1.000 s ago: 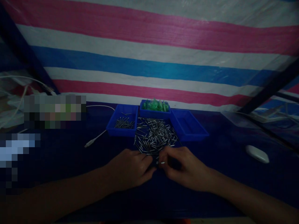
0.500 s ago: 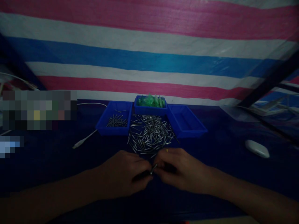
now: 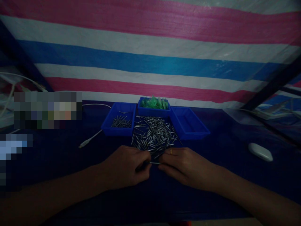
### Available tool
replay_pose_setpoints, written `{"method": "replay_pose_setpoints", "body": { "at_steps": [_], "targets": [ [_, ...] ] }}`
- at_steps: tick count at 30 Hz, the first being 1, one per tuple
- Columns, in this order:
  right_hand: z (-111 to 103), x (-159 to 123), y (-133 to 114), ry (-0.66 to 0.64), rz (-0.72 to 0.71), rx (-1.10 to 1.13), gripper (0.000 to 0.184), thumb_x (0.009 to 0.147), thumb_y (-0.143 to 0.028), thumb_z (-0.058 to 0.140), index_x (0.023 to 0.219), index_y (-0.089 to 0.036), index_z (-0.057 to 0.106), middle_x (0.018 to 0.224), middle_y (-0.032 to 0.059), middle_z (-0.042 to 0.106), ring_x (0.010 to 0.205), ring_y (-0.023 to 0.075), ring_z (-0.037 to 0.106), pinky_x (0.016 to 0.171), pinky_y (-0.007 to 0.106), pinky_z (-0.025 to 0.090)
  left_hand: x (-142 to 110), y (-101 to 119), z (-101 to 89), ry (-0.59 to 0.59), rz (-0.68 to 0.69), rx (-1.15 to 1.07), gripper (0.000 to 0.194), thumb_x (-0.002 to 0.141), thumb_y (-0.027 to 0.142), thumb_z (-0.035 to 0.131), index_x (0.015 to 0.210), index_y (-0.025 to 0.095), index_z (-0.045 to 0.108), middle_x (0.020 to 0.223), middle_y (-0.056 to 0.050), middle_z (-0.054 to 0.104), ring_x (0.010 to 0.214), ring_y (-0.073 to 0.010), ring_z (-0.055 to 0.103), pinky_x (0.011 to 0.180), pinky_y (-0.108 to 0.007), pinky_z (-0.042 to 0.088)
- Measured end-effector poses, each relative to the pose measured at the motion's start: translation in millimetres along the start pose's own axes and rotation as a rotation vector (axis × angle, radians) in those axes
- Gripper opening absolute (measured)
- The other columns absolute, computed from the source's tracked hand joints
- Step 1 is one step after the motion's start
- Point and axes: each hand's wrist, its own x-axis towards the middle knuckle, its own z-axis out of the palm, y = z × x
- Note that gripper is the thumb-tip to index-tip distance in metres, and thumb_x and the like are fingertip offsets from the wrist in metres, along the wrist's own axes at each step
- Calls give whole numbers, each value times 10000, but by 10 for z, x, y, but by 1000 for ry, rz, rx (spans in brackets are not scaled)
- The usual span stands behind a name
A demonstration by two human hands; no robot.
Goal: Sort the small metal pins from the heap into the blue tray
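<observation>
A thin, silvery metal pin [image 3: 154, 163] stretches level between my two hands, just in front of the pile. My left hand [image 3: 131, 164] pinches its left end between thumb and curled fingers. At the other end, my right hand [image 3: 182, 164], with a gold ring on one finger, has its fingertips closed around the pin. Both ends are hidden by the fingers. Beyond my knuckles spreads a loose pile of similar metal pins [image 3: 156, 133] on the dark blue table [image 3: 150, 201].
Left of the pile, a blue bin [image 3: 118, 131] contains several metal pins. Behind it, another blue bin [image 3: 154, 111] is filled with green plastic pieces. A third blue bin [image 3: 191, 133] stands right. A white cable [image 3: 90, 139] and a white rounded case [image 3: 260, 152] lie farther out. Striped sheeting [image 3: 150, 62] hangs behind.
My hands have drawn slightly apart, and the pin has turned from slanted to level between them. The view has shifted a little.
</observation>
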Motion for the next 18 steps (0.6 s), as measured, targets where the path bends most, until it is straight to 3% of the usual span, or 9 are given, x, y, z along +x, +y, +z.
{"method": "replay_pose_setpoints", "body": {
  "at_steps": [6,13,18],
  "targets": [
    [8,-2,7,18,-19,0,196,916,-204,387,886,-143,571,770,35,585,673,122,542,624,246,416,-13,44,-10,20,82,57,84,780,176,444,700,172,467,600,47,496,519,-83,473,497,-206,324],
    [48,7,-6,-3,-52,-22,193,913,-185,383,879,-132,564,775,43,581,690,129,539,633,246,421,-36,82,5,204,213,156,112,862,231,426,841,183,525,688,27,574,596,-95,534,525,-217,369],
    [59,11,8,-5,-59,-18,193,914,-182,384,869,-138,566,776,42,581,688,130,538,628,241,416,-53,63,15,226,281,201,116,881,241,428,864,184,527,695,28,584,613,-97,551,541,-223,394]
  ]
}}
